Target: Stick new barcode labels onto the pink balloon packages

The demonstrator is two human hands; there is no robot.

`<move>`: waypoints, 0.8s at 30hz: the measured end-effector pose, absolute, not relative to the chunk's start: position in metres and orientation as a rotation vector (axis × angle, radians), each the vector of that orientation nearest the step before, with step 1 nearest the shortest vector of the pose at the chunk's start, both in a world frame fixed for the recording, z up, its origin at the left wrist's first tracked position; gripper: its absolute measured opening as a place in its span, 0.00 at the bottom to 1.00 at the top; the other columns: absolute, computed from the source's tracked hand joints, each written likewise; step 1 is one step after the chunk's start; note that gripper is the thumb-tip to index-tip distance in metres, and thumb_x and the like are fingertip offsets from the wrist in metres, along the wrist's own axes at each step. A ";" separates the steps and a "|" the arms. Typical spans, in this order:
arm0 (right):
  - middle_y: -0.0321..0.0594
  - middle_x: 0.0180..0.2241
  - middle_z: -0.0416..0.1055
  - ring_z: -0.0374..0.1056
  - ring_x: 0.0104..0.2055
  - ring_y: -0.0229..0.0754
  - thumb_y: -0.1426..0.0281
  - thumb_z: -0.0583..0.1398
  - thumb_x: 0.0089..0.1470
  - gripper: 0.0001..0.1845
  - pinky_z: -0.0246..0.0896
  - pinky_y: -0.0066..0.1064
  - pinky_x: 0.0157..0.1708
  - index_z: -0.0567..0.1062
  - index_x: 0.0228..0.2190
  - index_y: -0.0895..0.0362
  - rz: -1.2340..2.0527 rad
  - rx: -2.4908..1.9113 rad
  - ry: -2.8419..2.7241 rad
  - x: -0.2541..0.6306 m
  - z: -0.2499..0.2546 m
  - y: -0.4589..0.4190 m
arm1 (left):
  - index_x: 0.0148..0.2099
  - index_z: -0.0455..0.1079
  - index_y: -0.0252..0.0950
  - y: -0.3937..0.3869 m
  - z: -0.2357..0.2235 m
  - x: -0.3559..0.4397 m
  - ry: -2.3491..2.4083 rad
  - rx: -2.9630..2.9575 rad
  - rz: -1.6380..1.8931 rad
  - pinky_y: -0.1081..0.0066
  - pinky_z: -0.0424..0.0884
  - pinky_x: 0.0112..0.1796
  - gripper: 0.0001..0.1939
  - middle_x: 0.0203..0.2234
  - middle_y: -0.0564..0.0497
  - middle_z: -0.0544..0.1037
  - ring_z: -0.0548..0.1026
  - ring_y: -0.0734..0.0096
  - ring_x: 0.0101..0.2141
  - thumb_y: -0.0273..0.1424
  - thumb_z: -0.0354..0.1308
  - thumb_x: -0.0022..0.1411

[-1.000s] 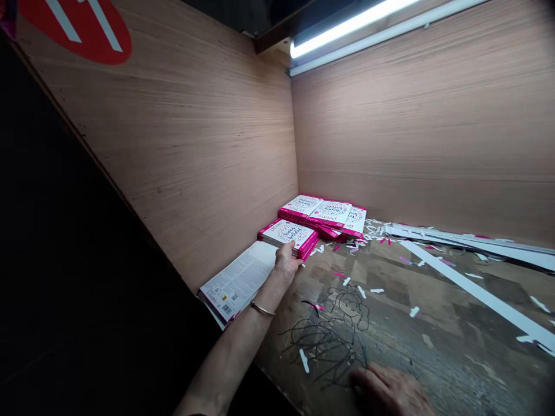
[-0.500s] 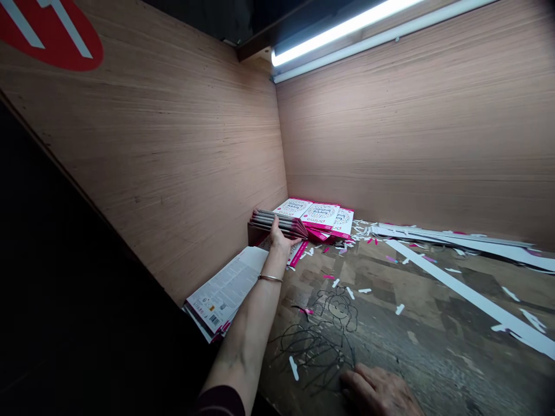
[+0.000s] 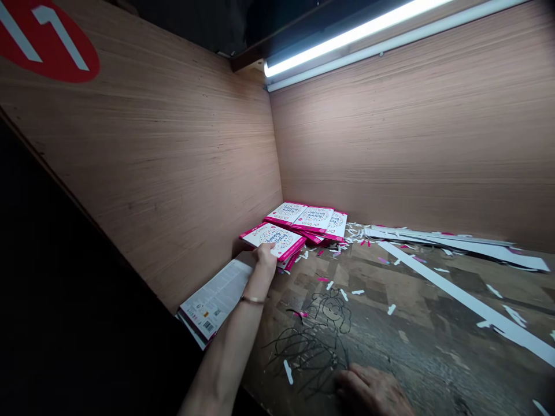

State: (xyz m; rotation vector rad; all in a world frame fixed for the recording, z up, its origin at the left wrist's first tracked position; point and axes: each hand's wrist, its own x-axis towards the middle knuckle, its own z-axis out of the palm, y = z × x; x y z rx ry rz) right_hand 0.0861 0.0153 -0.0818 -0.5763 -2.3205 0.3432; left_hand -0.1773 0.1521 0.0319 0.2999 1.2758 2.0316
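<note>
My left hand (image 3: 264, 255) reaches far along the left wall and grips the near edge of a stack of pink and white flat cartons (image 3: 274, 238). The stack sits a little off the worktop (image 3: 390, 346) at its near end. A metal bangle circles that wrist. Behind it lies a second spread of the same cartons (image 3: 310, 218) in the far corner. My right hand (image 3: 373, 393) rests flat on the worktop at the bottom edge, fingers spread, holding nothing.
White printed flat sheets (image 3: 212, 300) lie against the left wall beside my forearm. Long white paper strips (image 3: 455, 289) and small pink and white offcuts litter the worktop. A black scribbled drawing (image 3: 321, 329) marks the surface. Plywood walls close the left and back.
My left hand tipped the carton stack up on edge half a second ago and has now brought it back down nearly flat. The right hand has stayed in place.
</note>
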 end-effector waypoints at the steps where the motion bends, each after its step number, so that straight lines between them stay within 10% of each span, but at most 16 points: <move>1: 0.33 0.25 0.68 0.66 0.24 0.33 0.67 0.48 0.60 0.08 0.58 0.20 0.25 0.66 0.35 0.52 0.469 -0.617 -2.280 0.090 -0.075 0.018 | 0.47 0.65 0.31 0.137 0.032 -0.174 1.279 0.283 2.020 0.63 0.71 0.37 0.13 0.40 0.46 0.72 0.72 0.68 0.37 0.28 0.55 0.58; 9: 0.49 0.52 0.61 0.63 0.48 0.50 0.58 0.62 0.45 0.38 0.63 0.39 0.43 0.55 0.55 0.53 1.140 -0.996 -1.544 0.150 0.012 0.062 | 0.35 0.72 0.29 0.028 0.007 -0.072 0.906 0.643 1.589 0.65 0.72 0.36 0.16 0.30 0.46 0.79 0.76 0.61 0.33 0.17 0.62 0.38; 24: 0.41 0.40 0.73 0.65 0.45 0.51 0.71 0.62 0.37 0.14 0.64 0.37 0.41 0.75 0.33 0.58 1.275 -1.156 -1.309 0.175 -0.004 0.021 | 0.49 0.65 0.36 0.021 -0.010 -0.027 1.031 1.386 1.176 0.64 0.69 0.42 0.30 0.42 0.47 0.75 0.72 0.59 0.41 0.28 0.68 0.41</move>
